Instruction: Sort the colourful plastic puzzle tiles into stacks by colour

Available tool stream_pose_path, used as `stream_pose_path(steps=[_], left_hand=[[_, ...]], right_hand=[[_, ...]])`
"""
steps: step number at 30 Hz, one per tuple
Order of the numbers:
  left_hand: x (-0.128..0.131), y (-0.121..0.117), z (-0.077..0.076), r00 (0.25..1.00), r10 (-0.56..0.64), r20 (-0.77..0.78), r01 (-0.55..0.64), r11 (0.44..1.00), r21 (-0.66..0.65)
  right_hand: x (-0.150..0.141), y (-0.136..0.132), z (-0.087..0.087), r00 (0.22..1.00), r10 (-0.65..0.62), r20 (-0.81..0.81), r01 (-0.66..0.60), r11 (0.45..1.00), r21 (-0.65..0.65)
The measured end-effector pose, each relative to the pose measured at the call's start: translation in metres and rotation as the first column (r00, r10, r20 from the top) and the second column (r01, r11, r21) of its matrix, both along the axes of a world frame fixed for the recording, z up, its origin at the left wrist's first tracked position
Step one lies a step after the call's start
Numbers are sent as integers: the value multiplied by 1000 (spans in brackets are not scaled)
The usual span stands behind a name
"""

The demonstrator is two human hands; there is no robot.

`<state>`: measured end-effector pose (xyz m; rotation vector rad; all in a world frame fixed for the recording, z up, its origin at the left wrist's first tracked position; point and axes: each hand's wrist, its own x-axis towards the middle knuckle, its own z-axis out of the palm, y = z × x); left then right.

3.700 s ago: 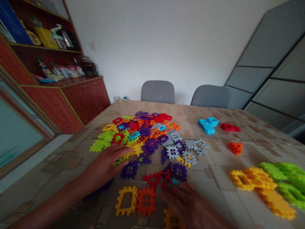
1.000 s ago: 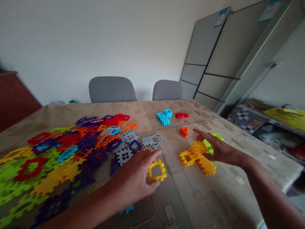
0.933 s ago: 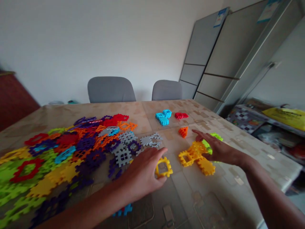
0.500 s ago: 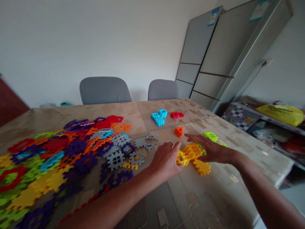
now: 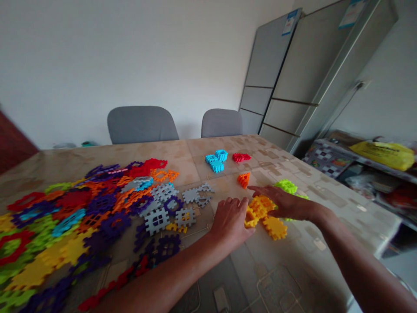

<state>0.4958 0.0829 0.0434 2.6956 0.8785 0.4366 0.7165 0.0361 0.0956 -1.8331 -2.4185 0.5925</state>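
On the right half of the patterned table [image 5: 244, 271], single-colour groups of interlocking plastic tiles lie apart: sky-blue stacks [image 5: 216, 161], a red stack [image 5: 241, 158], an orange stack [image 5: 243, 180], lime-green tiles [image 5: 286, 186] and a yellow stack [image 5: 262, 205] with a solid yellow tile [image 5: 275, 228] at its near side. Both bare hands are at the yellow ones. The left hand [image 5: 230, 221] curls thumb and fingers around a yellow frame tile [image 5: 250, 218] at the stack's left edge and appears to grip it. The right hand [image 5: 283, 202] is spread over the stack's far side, gripping nothing visible; whether it touches the tiles cannot be told.

Judging by how things lie, the separating by colour is at an early stage. Five colours have small groups, but the mixed pile [image 5: 87, 198] on the left is far larger, its colours overlapping. Grey tiles [image 5: 157, 221] lie loosely along its right side; purple has no group of its own.
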Motion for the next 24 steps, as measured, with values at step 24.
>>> stream_pose_path(steps=[24], left_hand=[[-19, 3, -1, 999, -18, 47, 22, 997, -76]], right_hand=[[1, -3, 6, 999, -3, -43, 4, 1000, 8]])
